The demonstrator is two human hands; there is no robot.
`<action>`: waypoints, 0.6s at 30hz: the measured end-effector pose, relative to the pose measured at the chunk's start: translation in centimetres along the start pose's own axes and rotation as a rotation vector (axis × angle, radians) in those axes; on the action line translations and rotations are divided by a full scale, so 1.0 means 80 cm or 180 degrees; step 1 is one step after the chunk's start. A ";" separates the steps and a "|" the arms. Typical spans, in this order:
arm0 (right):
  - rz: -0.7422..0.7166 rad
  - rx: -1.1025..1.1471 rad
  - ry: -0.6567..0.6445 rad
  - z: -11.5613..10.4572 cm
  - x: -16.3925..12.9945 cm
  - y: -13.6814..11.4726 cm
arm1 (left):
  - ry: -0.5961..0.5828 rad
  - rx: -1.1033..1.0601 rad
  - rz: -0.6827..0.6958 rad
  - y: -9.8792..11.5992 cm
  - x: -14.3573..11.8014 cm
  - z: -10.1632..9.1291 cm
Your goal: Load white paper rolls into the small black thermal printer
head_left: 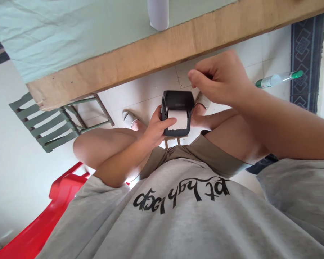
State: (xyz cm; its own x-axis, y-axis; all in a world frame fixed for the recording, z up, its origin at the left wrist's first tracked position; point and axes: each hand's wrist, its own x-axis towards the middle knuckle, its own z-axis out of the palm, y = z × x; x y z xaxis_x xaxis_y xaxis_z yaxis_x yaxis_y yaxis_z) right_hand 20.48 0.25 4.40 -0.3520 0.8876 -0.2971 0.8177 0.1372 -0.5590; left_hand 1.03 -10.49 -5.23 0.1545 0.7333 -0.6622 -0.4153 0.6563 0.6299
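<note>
The left hand (158, 127) grasps a small black thermal printer (177, 113) from its 9 o'clock side, thumb lying across the white paper roll (180, 120) seated in the open compartment; the lid stands raised at 12 o'clock. The printer sits above the lap, between the knees. The right hand (218, 81) hovers just at 1 o'clock of the printer, fingers loosely curled, holding nothing that can be made out. A wooden-edged surface (162, 50) spans 12 o'clock, a green chair (47, 124) at 9 o'clock, a bottle (279, 79) at 3 o'clock.

Grey shirt (178, 223), below the left hand (158, 127): bore black script, upside down, not legible.
Printer (177, 113): showed no readable marking.
</note>
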 end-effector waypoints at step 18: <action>-0.0440 0.0425 -0.1552 0.043 0.014 0.021 | -0.0026 -0.0184 0.0168 0.004 0.000 -0.003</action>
State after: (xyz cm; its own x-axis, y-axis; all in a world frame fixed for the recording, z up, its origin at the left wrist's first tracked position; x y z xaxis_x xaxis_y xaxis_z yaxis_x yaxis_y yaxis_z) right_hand 19.93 -0.05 0.46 -0.6496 0.5530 -0.5217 0.6947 0.1530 -0.7028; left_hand 0.71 -10.30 -5.11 0.1381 0.7682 -0.6252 -0.4742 0.6054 0.6392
